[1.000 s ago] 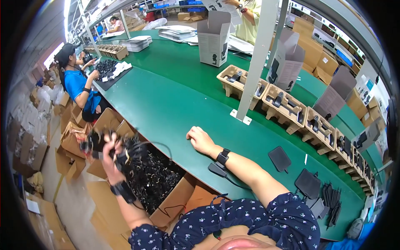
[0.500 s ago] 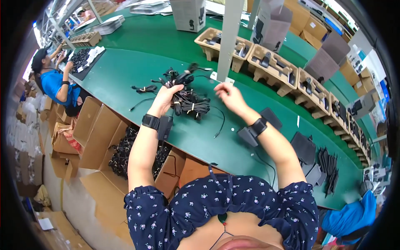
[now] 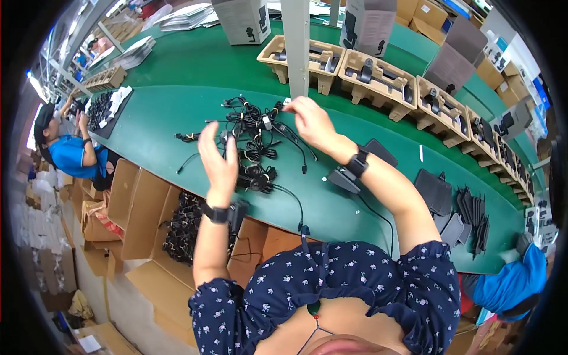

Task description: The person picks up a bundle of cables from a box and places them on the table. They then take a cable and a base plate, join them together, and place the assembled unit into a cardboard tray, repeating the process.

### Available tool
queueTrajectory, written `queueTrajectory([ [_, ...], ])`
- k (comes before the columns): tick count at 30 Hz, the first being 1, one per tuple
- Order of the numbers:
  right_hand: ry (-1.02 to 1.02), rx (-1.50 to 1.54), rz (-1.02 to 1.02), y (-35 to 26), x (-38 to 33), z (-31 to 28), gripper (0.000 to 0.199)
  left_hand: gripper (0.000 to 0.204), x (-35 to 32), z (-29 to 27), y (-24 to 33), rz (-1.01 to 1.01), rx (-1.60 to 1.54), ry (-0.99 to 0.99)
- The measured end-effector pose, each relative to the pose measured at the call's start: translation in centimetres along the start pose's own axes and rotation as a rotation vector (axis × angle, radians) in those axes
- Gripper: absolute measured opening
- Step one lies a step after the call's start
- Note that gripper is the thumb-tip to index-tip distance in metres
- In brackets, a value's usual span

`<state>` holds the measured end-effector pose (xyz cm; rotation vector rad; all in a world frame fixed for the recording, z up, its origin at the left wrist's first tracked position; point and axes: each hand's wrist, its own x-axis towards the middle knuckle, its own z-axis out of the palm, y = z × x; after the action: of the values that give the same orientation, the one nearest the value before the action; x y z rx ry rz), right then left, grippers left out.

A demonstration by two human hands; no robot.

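Observation:
A loose pile of black cables [image 3: 254,148], several of them coiled and tied, lies on the green table [image 3: 160,112] in front of me. My left hand [image 3: 216,157] is raised over the near left side of the pile, fingers extended and holding nothing I can make out. My right hand [image 3: 310,121] reaches over the far right side of the pile, and its fingertips pinch a black cable [image 3: 278,112] there. Each wrist wears a black band with a small device on it.
An open cardboard box of more black cables [image 3: 183,231] stands below the table edge at left. Pulp trays [image 3: 367,74] holding black devices line the far side behind a grey post [image 3: 296,47]. Black flat pads [image 3: 435,189] lie at right. People in blue work at far left [image 3: 65,151] and lower right [image 3: 503,290].
A second ago my left hand was in the cable box; it brought a bundle up to the table. Now the bundle lies spread out and my hands have moved apart over it.

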<state>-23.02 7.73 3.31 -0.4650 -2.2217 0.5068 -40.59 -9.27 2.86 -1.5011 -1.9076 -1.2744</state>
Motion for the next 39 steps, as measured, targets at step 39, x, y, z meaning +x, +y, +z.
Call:
queueTrajectory([
  [39,0.235,-0.267,-0.003,-1.4,-8.6,-22.4,0.027,0.069,1.1,13.2,25.6,-0.635,-1.930,-1.528],
])
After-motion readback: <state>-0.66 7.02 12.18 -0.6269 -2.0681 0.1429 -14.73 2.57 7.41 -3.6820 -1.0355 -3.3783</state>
